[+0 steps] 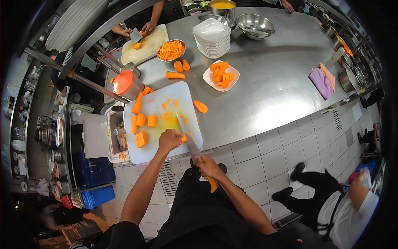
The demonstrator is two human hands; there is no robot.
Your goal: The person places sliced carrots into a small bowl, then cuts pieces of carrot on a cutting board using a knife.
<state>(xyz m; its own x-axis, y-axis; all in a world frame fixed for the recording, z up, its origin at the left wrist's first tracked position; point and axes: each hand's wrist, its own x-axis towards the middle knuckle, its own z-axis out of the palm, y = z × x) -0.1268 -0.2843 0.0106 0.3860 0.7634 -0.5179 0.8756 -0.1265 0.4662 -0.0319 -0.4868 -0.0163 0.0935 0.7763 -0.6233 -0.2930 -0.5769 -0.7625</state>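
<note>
Fingers of the right hand [208, 166] close around the orange-yellow handle of a knife [188, 139], whose blade lies over a white cutting board [188, 97]. Those of the left hand [170, 140] are curled together beside a small carrot piece [183, 137] near the blade; whether they pinch it, I cannot tell. Carrot chunks [152, 120] and cut strips [167, 103] lie on the board. Beyond it, a steel bowl [171, 61] is heaped with shredded carrot [171, 50], and a white dish [208, 82] holds carrot pieces [223, 77]. Left of the board stand a red-lidded tub [132, 91], its contents hidden, and an open white bin [112, 139] with scraps. At the far edge, a pot [222, 13] contains yellow-orange liquid [222, 5]; a wide steel bowl [268, 32] holds utensils.
</note>
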